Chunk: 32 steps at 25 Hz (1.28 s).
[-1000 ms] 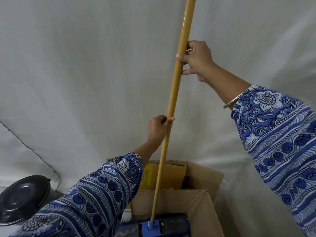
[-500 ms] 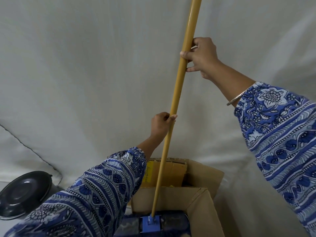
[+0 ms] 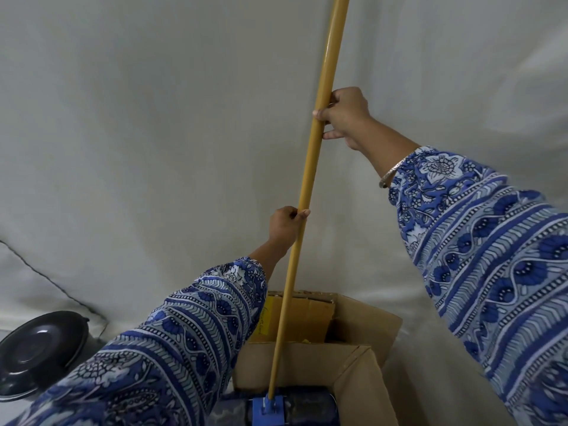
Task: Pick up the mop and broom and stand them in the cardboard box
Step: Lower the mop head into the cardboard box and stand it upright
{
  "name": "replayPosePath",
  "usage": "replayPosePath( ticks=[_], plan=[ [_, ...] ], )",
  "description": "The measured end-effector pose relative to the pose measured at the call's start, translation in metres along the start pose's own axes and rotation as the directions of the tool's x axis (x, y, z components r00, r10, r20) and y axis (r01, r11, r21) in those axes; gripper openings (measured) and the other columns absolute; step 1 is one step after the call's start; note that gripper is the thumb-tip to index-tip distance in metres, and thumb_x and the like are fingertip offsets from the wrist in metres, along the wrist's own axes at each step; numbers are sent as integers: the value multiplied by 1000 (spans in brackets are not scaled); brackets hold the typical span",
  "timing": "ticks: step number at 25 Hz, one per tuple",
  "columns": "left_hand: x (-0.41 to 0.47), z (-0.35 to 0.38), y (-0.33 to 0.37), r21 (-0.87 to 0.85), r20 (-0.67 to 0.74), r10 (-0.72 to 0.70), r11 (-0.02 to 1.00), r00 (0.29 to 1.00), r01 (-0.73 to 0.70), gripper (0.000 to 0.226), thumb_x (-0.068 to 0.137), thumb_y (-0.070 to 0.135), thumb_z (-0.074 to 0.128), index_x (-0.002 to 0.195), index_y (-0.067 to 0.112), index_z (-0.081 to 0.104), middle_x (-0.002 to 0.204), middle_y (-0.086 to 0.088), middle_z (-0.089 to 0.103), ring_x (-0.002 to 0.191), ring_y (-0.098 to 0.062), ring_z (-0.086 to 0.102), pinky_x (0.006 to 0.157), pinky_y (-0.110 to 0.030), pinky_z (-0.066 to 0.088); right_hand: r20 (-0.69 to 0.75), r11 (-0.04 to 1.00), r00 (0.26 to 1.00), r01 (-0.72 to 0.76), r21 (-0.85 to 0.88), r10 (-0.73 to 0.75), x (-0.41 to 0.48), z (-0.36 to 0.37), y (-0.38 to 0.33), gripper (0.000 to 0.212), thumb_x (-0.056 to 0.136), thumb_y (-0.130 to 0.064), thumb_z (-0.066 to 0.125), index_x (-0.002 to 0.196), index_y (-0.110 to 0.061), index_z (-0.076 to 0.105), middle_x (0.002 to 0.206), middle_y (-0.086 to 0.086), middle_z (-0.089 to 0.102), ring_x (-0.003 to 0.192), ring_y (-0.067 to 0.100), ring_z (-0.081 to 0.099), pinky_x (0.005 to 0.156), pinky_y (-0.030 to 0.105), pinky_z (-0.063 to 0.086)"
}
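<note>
I've got the mop's long yellow-tan pole (image 3: 310, 167) gripped w/ both hands: right hand (image 3: 345, 116) clenched round it high up, left hand (image 3: 285, 224) wrapped round it lower. Pole leans slightly, its blue plastic mop head (image 3: 267, 410) down inside the open brown cardboard box (image 3: 362, 373) by the white cloth backdrop (image 3: 153, 133). Round black lid (image 3: 40, 348) sits at far left, apart from box.

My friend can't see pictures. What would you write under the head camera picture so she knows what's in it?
Two hands in blue patterned sleeves, the right hand above the left hand, grip a long yellow mop pole. Its blue mop head sits low in an open brown cardboard box by a white cloth wall; a round black lid lies at left.
</note>
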<state>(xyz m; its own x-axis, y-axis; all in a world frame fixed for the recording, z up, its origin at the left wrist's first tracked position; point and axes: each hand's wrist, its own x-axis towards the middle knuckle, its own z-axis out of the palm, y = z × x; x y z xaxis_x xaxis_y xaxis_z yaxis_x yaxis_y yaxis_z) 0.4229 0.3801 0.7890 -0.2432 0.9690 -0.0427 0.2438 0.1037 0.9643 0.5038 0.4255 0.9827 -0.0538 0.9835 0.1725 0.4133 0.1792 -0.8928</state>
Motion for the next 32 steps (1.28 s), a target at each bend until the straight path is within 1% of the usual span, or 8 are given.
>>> replayPosePath(
  ticks=[5, 9, 13, 16, 19, 27, 29, 32],
  plan=[
    [6, -1, 0, 58, 7, -27, 998, 1000, 27, 31, 90, 33, 53, 80, 4, 54, 67, -3, 51, 60, -16, 47, 50, -22, 37, -3, 1000, 1000, -26, 0, 26, 5, 9, 7, 27, 80, 1, 63, 107, 4, 61, 102, 14, 61, 103, 31, 65, 85, 42, 57],
    [6, 1, -2, 98, 5, 1, 995, 1000, -1, 28, 89, 33, 55, 80, 7, 50, 63, 3, 44, 56, -10, 42, 51, -22, 37, -1, 1000, 1000, -1, -10, 1, 7, 7, 12, 28, 80, 1, 63, 108, 7, 60, 114, 23, 64, 104, 33, 65, 86, 43, 56],
    [1, 4, 0, 60, -57, 17, 998, 998, -14, 32, 90, 35, 53, 91, 4, 55, 71, 0, 50, 60, -10, 44, 51, -21, 36, 11, 999, 1000, 23, -32, -23, 6, 3, 15, 32, 78, -6, 68, 107, 5, 61, 112, 20, 65, 105, 32, 64, 91, 41, 54],
    [-9, 0, 0, 15, -125, 3, 1000, 992, -1, 47, 90, 39, 51, 115, 0, 55, 105, -11, 62, 90, -20, 57, 71, -28, 48, -19, 1000, 1000, 13, -27, -13, -1, 0, 22, 51, 79, -20, 70, 123, -1, 53, 120, 16, 61, 114, 29, 59, 94, 32, 48],
    [-23, -22, -11, 18, -202, -10, 1000, 979, 14, 51, 90, 40, 49, 122, 1, 52, 125, -17, 60, 114, -29, 55, 94, -38, 46, -54, 999, 999, -7, -32, 5, -19, 9, 49, 62, 82, -31, 66, 132, -3, 43, 132, 15, 55, 122, 27, 53, 98, 31, 41],
    [-86, -170, -88, 143, -323, -36, 986, 946, 87, 44, 93, 35, 46, 111, -4, 60, 116, -23, 65, 108, -33, 58, 81, -30, 41, -231, 965, 939, -230, 127, 254, -105, 96, 103, 59, 88, -44, 50, 125, 0, 38, 132, 24, 49, 116, 39, 53, 94, 49, 47],
    [-111, -242, -127, 189, -343, -55, 974, 938, 126, 43, 94, 32, 47, 109, -6, 61, 115, -25, 65, 108, -34, 59, 81, -29, 41, -235, 959, 930, -273, 77, 284, -132, 150, 109, 62, 86, -48, 46, 123, 1, 37, 130, 26, 49, 115, 43, 53, 92, 56, 48],
    [-142, -338, -183, 271, -349, -95, 942, 932, 198, 42, 93, 31, 47, 109, -5, 61, 116, -25, 65, 109, -35, 58, 85, -33, 43, -218, 947, 923, -320, 24, 318, -175, 223, 108, 54, 89, -42, 45, 122, 1, 39, 131, 24, 49, 116, 40, 52, 93, 56, 47]
  ],
)
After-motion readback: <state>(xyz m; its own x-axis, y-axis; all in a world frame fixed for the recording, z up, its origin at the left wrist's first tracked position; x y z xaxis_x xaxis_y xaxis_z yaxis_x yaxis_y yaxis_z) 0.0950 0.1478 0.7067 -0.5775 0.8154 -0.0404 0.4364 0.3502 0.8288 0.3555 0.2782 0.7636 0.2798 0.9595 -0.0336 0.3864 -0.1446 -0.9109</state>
